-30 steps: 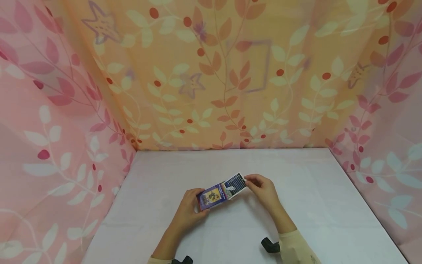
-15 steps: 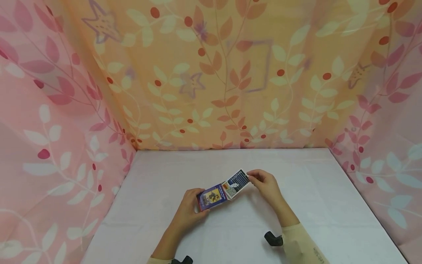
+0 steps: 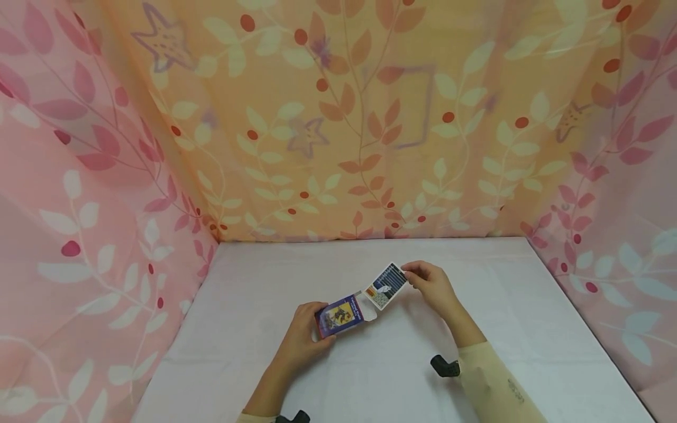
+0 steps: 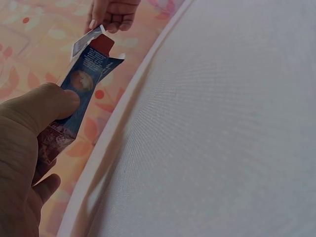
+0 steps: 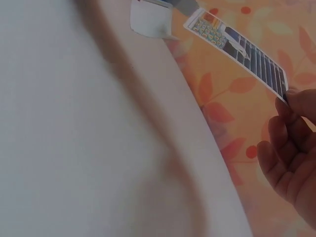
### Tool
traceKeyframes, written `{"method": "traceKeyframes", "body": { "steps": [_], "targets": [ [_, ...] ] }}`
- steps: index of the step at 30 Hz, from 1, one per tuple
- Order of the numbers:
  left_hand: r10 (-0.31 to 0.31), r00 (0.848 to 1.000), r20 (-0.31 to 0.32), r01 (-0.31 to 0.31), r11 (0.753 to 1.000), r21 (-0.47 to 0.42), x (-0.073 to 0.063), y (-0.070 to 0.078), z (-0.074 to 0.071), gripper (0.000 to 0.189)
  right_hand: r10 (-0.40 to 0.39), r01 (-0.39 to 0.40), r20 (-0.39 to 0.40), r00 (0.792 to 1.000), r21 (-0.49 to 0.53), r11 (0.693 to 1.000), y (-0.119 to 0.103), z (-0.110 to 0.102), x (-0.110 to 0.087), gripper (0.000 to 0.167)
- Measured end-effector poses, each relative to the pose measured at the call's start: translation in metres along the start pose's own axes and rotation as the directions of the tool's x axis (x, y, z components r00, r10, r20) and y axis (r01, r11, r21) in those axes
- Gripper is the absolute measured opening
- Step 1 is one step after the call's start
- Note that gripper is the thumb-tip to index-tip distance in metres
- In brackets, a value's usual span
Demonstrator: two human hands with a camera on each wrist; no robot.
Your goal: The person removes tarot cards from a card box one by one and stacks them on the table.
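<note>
A small purple-blue card box (image 3: pixel 337 317) with a yellow picture is gripped by my left hand (image 3: pixel 302 336), thumb along one side and fingers round the other. Its end facing right is open, with a white flap (image 3: pixel 368 308) sticking out. Between thumb and fingertips, my right hand (image 3: pixel 435 288) pinches one end of a white-bordered card (image 3: pixel 387 286) printed with dark lines. The card's lower end lies right at the box mouth; whether it touches cannot be told. In the left wrist view, the box (image 4: pixel 81 111) shows a red flap (image 4: pixel 102 44) raised. The inside of the box is hidden.
Both hands are above a white-covered table (image 3: pixel 370 382). Patterned cloth hangs along its back (image 3: pixel 338 176) and on the left (image 3: pixel 95 235) and right (image 3: pixel 624 235) sides. Each wrist carries a black fitting, such as the right one (image 3: pixel 445 366).
The right hand has moved up and to the right, drawing the card out of the box mouth and exposing the white flap. The left hand and box have stayed in place.
</note>
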State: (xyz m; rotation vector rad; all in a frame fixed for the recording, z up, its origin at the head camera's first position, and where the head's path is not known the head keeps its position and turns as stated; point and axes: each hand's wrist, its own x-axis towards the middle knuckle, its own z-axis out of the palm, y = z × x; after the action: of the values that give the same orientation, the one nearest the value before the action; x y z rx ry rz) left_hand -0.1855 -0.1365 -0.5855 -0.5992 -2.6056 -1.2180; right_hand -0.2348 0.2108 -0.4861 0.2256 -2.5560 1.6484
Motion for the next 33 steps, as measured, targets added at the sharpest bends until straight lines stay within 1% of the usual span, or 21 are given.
{"method": "traceKeyframes", "body": {
  "steps": [5, 6, 12, 18, 23, 28, 33],
  "targets": [
    [-0.009, 1.0, 0.008, 0.009, 1.0, -0.008, -0.001, 0.001, -0.001, 0.076, -0.005, 0.005, -0.001, 1.0, -0.041, 0.999, 0.035, -0.005, 0.02, 0.022],
    [-0.01, 1.0, 0.009, 0.01, 1.0, -0.007, -0.001, 0.001, -0.001, 0.076, -0.014, 0.014, 0.0, 1.0, -0.049, 0.999, 0.038, -0.007, 0.023, 0.022],
    [-0.006, 1.0, 0.01, 0.005, 1.0, 0.005, -0.002, 0.001, -0.002, 0.077, -0.03, 0.031, 0.012, 0.999, -0.105, 0.994, 0.045, -0.013, 0.034, 0.018],
    [0.008, 1.0, 0.012, -0.008, 1.0, 0.007, -0.002, -0.001, -0.001, 0.078, -0.01, 0.015, 0.029, 1.0, -0.156, 0.988, 0.049, -0.017, 0.041, 0.017],
    [0.015, 1.0, 0.015, -0.015, 1.0, 0.018, -0.002, -0.001, -0.001, 0.078, 0.012, -0.001, 0.059, 0.998, -0.187, 0.982, 0.053, -0.016, 0.046, 0.018],
    [0.013, 1.0, 0.014, -0.013, 1.0, 0.009, -0.001, -0.002, -0.001, 0.078, 0.008, 0.011, 0.085, 0.996, -0.229, 0.973, 0.058, -0.016, 0.05, 0.018],
    [0.017, 1.0, 0.006, -0.017, 1.0, 0.019, -0.001, -0.001, -0.001, 0.079, 0.015, 0.013, 0.109, 0.994, -0.249, 0.968, 0.064, -0.016, 0.055, 0.018]
  ]
}}
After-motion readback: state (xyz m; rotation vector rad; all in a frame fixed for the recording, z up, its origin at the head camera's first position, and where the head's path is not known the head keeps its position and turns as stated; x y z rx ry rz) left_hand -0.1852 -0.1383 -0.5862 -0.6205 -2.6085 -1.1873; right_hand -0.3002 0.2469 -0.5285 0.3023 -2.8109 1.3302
